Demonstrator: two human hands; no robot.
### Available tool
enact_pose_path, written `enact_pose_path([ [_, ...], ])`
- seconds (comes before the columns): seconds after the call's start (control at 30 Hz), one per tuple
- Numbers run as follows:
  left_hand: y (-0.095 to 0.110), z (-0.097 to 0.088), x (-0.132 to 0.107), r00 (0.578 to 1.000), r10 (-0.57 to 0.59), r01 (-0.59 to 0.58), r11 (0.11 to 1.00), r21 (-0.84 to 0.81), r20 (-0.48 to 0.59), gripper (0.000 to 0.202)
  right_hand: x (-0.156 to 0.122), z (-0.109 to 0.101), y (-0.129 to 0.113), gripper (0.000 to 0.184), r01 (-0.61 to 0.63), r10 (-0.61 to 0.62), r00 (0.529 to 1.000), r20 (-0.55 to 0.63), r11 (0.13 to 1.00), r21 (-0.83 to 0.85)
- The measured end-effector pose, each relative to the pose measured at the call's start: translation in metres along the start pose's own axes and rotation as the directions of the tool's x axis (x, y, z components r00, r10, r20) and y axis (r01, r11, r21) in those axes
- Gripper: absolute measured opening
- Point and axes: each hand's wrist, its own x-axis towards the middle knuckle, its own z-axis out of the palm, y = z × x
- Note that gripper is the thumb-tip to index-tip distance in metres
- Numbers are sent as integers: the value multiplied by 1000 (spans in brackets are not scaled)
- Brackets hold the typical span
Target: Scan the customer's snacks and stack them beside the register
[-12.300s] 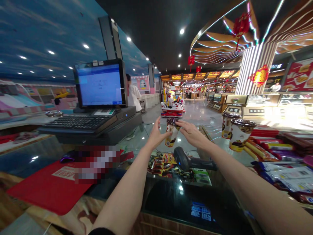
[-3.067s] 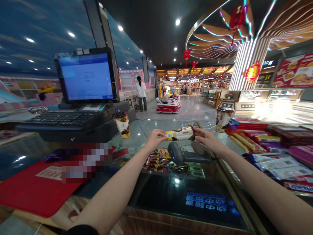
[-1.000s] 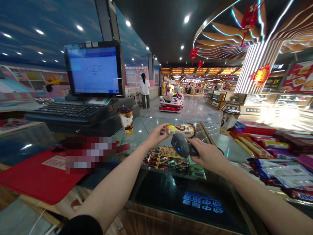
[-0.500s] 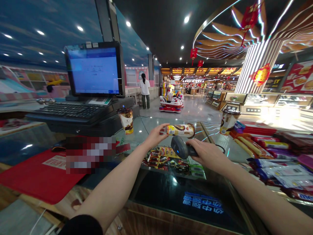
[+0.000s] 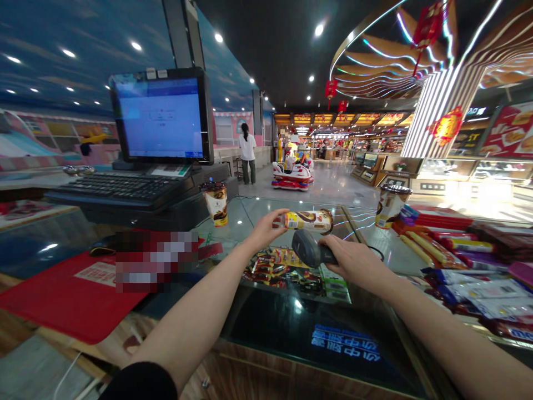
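My left hand grips the base of a yellow-and-brown drink cup, held on its side above the glass counter. Just below the cup, my right hand is closed round the handle of a dark barcode scanner, whose head points up toward the cup. Another cup of the same kind stands upright by the cash register. A third cup stands to the right, at the end of the snack display.
A monitor and keyboard sit on the register at the left. A red mat covers the near left of the counter. Packaged snacks fill the right side. A person stands far off in the mall aisle.
In the last second my right hand tilted the scanner slightly under the cup. Before that, it let go of the cup's lid end and took up the scanner.
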Motion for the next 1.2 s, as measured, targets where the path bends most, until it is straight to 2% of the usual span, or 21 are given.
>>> enact_pose_path([
  [0.13,2,0,0,1000,0,0,1000,-7,0,52,0,0,1,35,12,-11,1000,-13,1000,17],
  [0.3,1,-1,0,1000,-17,17,1000,6,5,53,-2,-2,-1,46,38,-39,999,0,999,35],
  [0.57,-1,-1,0,999,-43,42,999,16,22,55,-3,0,0,37,40,-45,998,47,994,99],
  [0.83,-5,0,0,999,-34,35,999,-18,23,53,-6,0,-1,38,8,-35,993,113,971,238],
  [1.1,-9,-1,0,998,-50,50,998,-27,31,53,-5,0,0,38,7,-33,995,97,966,260],
  [1.2,-10,-1,0,998,-51,52,998,-25,32,52,-6,-1,2,44,-10,-21,994,108,962,274],
])
